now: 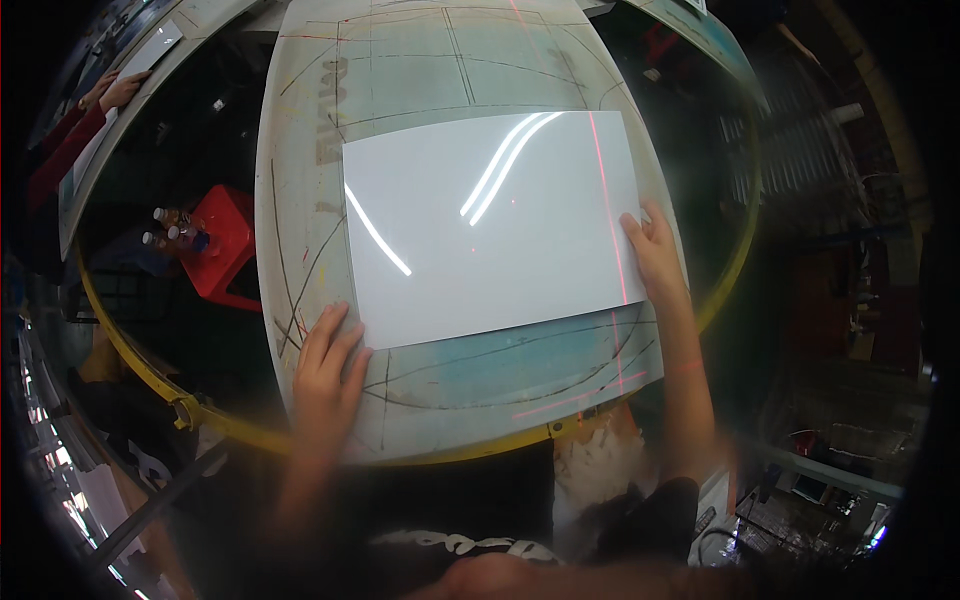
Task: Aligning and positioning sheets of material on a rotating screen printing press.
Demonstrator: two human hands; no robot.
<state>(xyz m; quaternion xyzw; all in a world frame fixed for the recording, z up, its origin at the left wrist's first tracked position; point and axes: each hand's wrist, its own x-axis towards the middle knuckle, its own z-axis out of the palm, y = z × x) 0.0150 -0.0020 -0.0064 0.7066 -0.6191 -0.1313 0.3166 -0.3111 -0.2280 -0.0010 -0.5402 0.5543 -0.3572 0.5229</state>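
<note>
A glossy white sheet (pixel 500 260) lies flat on a pale, marked platen board (pixel 420 60), reflecting bright curved streaks of light. At its right edge my right hand (pixel 653 250) grips the sheet, thumb on top and the other fingers along or under the side. My left hand (pixel 328 365) rests by the sheet's near left corner, fingers stretched out on the board, fingertips close to the corner. A red laser line (pixel 608 200) runs down the right part of the sheet and onto the board, with small red dots near the sheet's middle.
A yellow curved rail (pixel 480 452) passes beneath the board's near end. To the left, several bottles (pixel 185 232) stand on a red stool (pixel 228 240). Farther left, another person's hands (pixel 120 90) touch a white sheet on a neighbouring board (pixel 195 40).
</note>
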